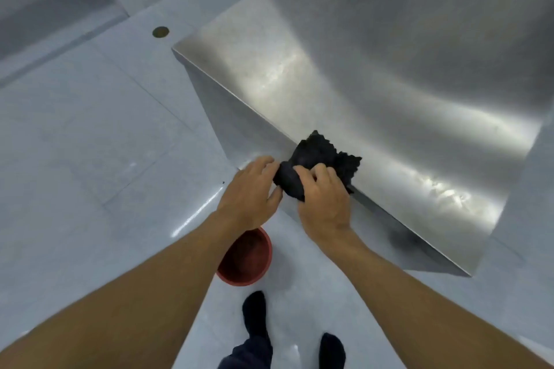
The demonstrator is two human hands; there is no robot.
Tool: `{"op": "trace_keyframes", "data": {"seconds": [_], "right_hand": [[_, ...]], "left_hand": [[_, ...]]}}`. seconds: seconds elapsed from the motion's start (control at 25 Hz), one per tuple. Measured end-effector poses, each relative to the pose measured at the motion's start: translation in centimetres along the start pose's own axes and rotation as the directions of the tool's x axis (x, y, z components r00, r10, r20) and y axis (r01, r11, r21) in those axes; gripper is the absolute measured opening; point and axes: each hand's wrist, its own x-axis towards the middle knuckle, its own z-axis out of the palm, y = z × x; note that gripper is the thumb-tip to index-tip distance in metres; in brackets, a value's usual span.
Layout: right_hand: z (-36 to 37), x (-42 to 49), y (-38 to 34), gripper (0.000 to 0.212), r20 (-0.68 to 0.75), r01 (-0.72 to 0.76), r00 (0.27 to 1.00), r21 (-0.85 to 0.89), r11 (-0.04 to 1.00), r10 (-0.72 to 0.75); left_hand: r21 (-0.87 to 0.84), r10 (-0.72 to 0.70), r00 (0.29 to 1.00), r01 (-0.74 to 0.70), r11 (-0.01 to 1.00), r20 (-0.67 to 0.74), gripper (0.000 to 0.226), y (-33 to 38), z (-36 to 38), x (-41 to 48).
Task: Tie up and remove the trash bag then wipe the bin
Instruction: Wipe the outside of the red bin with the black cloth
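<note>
Steel table (374, 93) fills the upper right, with pale tiled floor (90, 144) to its left. A red bin (248, 260) stands open on the floor just below the table's near edge, partly behind the left forearm. Left hand (248, 189) and right hand (325, 201) meet at that edge. Fingers of both curl around a crumpled black cloth (317, 156) lying on the table's rim.

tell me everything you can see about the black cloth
The black cloth is a soft, nubbly-looking fabric, crumpled into a bunch with wavy edges. It sits at the edge of the steel table, its far part lying on the top. The right hand grips its middle and the left hand holds its left end.
</note>
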Motion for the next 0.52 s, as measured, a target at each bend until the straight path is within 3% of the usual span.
{"op": "trace_keyframes", "data": {"seconds": [0.08, 0.2, 0.28, 0.52], "right_hand": [[2.4, -2.8, -0.5, 0.042, 0.163, -0.039, 0.987, 0.164, 0.986, 0.012], [7.0, -5.2, 1.2, 0.032, 0.363, -0.304, 0.913, 0.306, 0.902, 0.184], [12.4, -7.2, 2.9, 0.027, 0.382, -0.365, 0.897, 0.36, 0.858, 0.222], [29.7, -12.1, 8.3, 0.025, 0.328, -0.305, 0.928, 0.398, 0.865, 0.177]], "left_hand": [[0.005, -0.096, 0.995, 0.096, 0.995, -0.001, 0.048, -1.5, 2.8, -2.8], [0.014, -0.203, 0.979, 0.203, 0.979, 0.027, 0.053, -4.3, 7.7, -4.4], [-0.011, -0.279, 0.959, 0.28, 0.96, 0.049, 0.055, -7.2, 13.6, -4.7], [-0.023, -0.346, 0.92, 0.356, 0.934, 0.184, 0.056, -15.7, 32.0, -4.1]]}}
